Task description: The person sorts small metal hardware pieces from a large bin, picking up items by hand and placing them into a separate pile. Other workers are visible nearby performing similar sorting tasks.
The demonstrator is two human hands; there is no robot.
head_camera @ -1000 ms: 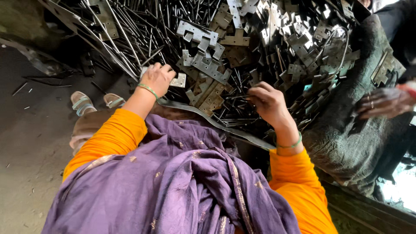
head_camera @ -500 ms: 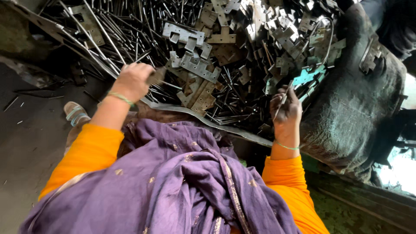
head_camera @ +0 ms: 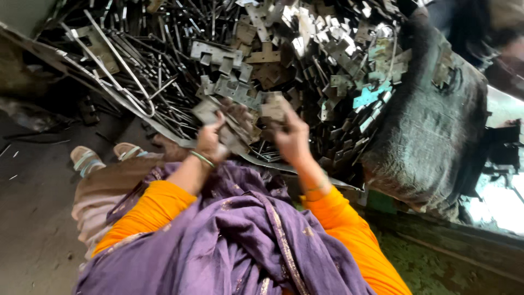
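Both my hands are raised close together over the near edge of a large heap of metal scrap (head_camera: 305, 49). My left hand (head_camera: 210, 139) grips a flat grey metal plate (head_camera: 206, 112) and wears a bangle at the wrist. My right hand (head_camera: 293, 139) holds another flat metal piece (head_camera: 273, 106) just to its right. The two pieces nearly touch and motion blurs them. Orange sleeves cover my arms, and a purple scarf (head_camera: 240, 240) drapes over my chest and lap.
The heap mixes bent rods (head_camera: 125, 82), notched plates (head_camera: 218, 54) and small shiny offcuts. A dark, dirty sack (head_camera: 431, 120) bulges at the right. My sandalled feet (head_camera: 103, 155) rest on the dark floor at the left.
My hands, spread wide apart on the heap a second ago, have come together in front of me, each with a metal piece. The view has tilted and shifted.
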